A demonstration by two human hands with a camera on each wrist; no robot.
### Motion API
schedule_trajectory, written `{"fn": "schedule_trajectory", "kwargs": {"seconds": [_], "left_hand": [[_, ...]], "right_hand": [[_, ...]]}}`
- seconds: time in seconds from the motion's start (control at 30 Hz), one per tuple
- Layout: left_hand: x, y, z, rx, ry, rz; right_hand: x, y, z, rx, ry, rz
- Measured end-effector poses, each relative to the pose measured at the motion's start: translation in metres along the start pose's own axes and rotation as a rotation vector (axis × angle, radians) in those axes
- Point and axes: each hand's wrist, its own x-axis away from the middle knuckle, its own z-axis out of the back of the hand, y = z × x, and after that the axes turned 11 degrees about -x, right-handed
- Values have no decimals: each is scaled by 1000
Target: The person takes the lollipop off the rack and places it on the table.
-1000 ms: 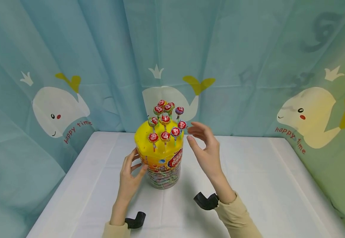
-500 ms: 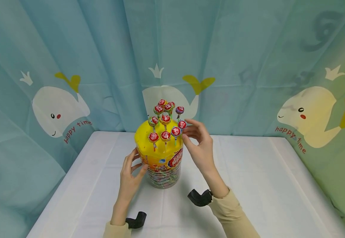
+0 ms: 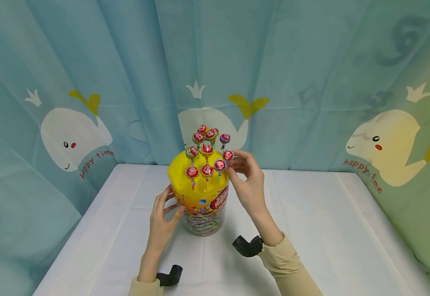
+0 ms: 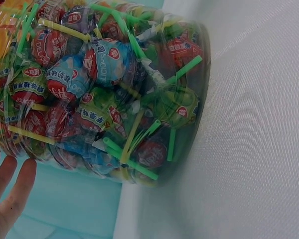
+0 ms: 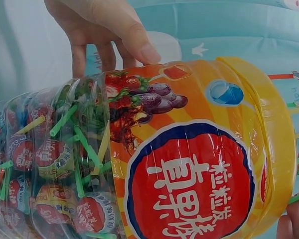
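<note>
A tall clear jar (image 3: 203, 224) with a yellow lid (image 3: 179, 166) stands upright on the table. Several wrapped lollipops stick up from the lid. My left hand (image 3: 161, 220) holds the jar's left side, thumb on the orange label (image 5: 197, 74) and fingers reaching behind. At the lid's right edge, my right hand (image 3: 252, 185) pinches a red-topped lollipop (image 3: 228, 155) between thumb and fingers; its stick is mostly hidden. A blue-wrapped lollipop (image 3: 220, 165) stands right beside the thumb. In the right wrist view, right-hand fingers (image 5: 294, 224) show at the lower corner near a green stick.
Many more wrapped lollipops (image 4: 94, 109) with green and yellow sticks fill the jar. A white cloth (image 3: 311, 230) covers the table. Behind it hangs a blue curtain (image 3: 296, 82) with whale prints. Black curved pieces (image 3: 248, 246) are worn at both wrists.
My right hand has moved left from beside the jar to the lollipop at the lid's right edge and closed its fingertips there. The left hand and jar have stayed put.
</note>
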Motion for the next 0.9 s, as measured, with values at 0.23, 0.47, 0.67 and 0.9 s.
{"fn": "schedule_trajectory", "kwargs": {"seconds": [0.23,0.47,0.67,0.9], "left_hand": [[1,0,0,4,-2,5],[0,1,0,-3,0,-5],[1,0,-1,-6,6,-13],[1,1,-1,-5,10,-17]], "right_hand": [[-1,-1,-1,-3,8,4],[-3,-3,-1,-13,15,21],[-5,-6,-1,-25,18,31],[-5,-6,0,-50,36,53]]}}
